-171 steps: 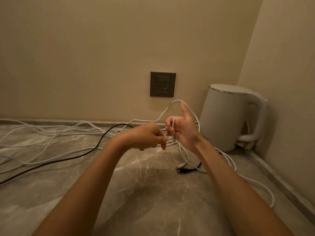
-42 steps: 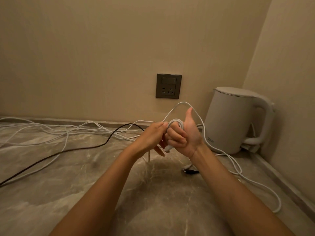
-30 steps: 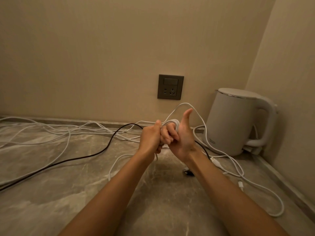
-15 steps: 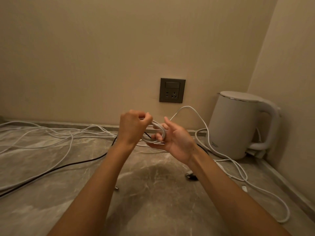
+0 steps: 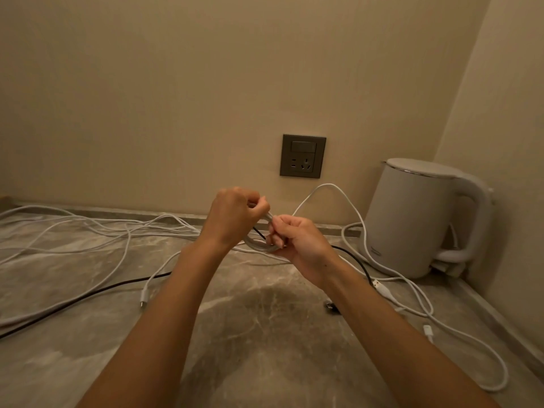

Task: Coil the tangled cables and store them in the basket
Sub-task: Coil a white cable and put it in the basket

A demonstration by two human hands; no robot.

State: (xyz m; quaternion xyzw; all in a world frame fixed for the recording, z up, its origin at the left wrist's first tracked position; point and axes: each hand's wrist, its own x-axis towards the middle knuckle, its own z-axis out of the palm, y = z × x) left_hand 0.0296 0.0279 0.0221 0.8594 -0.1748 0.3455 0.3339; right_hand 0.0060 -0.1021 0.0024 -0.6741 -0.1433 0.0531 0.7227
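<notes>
You've got the coil [image 5: 259, 246] up at centre frame, lifted clear of the marble counter [image 5: 265, 343], with both hands on it. Your left hand [image 5: 235, 216] has its fingers curled, pinching the top of the loop. Your right hand [image 5: 297, 242] is curled round the lower right side.

Watch that pinch: ease either grip and I'd expect those springy turns to pop open. A dark strand shows through the loop, likely the black cable [image 5: 88, 295] on the counter behind. I can't tell whether it's actually threaded through, and if it is, it will go along with the coil. The loose white cables [image 5: 103, 231] fan out to the left, and another arcs to the right past the kettle [image 5: 412, 219]. A trailing tail could snag there.

The coil reads as a small oval, its long axis running from upper right down to lower left, with the open face turned roughly toward you. No basket in view yet.
</notes>
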